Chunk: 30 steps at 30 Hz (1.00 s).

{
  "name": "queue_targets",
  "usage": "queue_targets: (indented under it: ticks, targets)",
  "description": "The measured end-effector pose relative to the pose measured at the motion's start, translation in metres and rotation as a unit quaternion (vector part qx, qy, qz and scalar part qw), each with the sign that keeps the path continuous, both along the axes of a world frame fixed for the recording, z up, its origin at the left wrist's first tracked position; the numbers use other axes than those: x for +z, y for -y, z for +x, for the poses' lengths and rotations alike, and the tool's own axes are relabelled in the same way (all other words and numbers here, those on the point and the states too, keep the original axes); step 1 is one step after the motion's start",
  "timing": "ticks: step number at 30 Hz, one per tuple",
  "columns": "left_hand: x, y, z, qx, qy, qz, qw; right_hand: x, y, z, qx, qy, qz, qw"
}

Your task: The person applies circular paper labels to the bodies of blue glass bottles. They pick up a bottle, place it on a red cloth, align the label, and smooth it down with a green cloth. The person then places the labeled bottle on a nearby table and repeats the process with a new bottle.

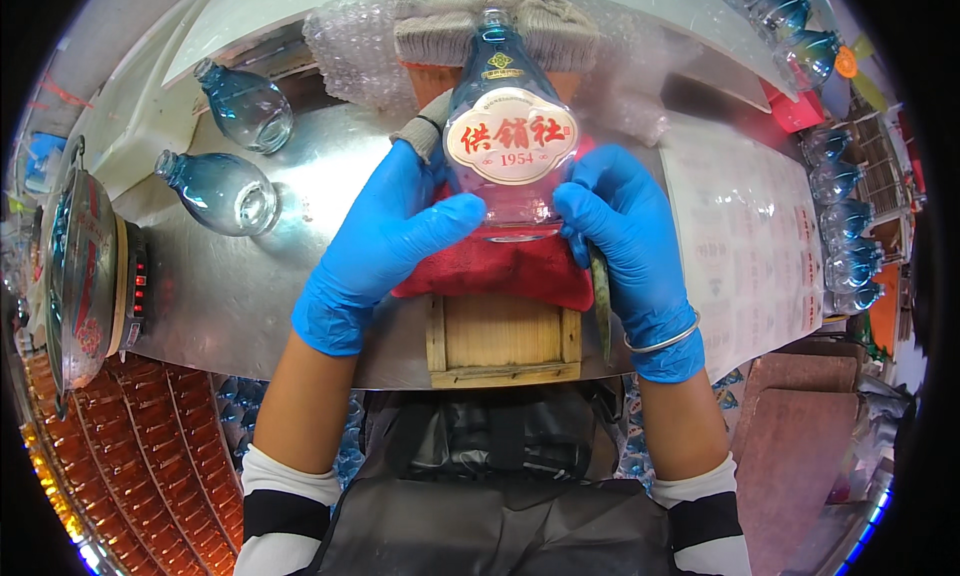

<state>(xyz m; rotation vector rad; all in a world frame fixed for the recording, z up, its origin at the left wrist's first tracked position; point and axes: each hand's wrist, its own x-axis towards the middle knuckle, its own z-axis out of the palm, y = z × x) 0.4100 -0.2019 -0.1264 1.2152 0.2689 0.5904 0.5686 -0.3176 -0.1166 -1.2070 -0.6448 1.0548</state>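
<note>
— Both hands on it?
— Yes. Left hand (385, 246) and right hand (625, 241) grasp the bottle (508, 126), lying on a red cloth (500, 266) over a wooden block (503, 341) at the table's (230, 296) near edge.
— Anything else?
— 2 bottles (225, 191) near the left edge, sheets (745, 236) on the right.

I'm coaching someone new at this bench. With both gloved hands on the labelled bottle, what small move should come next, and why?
Probably smooth the label outward with both thumbs. The left hand and right hand flank the blue glass bottle, which lies on a red cloth over a wooden block, thumbs just below the label's lower edge, so pressing its edges flat seems the natural step.
</note>
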Motion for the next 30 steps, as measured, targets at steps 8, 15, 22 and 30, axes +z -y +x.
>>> queue_targets:
  ticks: [8,15,22,30]
  targets:
    - [0.000,0.002,0.002,0.016,-0.017,-0.020,1.000,-0.002,0.001,0.004,0.009,-0.004,-0.012,1.000]
    - [-0.002,0.001,0.001,0.011,-0.007,0.002,1.000,-0.001,0.001,0.008,0.031,-0.032,-0.025,0.999]
    - [-0.005,0.002,0.000,0.017,-0.024,-0.016,0.999,-0.005,0.003,0.016,0.059,-0.024,-0.030,0.998]
    - [0.006,0.004,0.005,0.021,-0.021,-0.010,1.000,-0.022,0.020,0.030,-0.167,-0.307,-0.077,0.934]
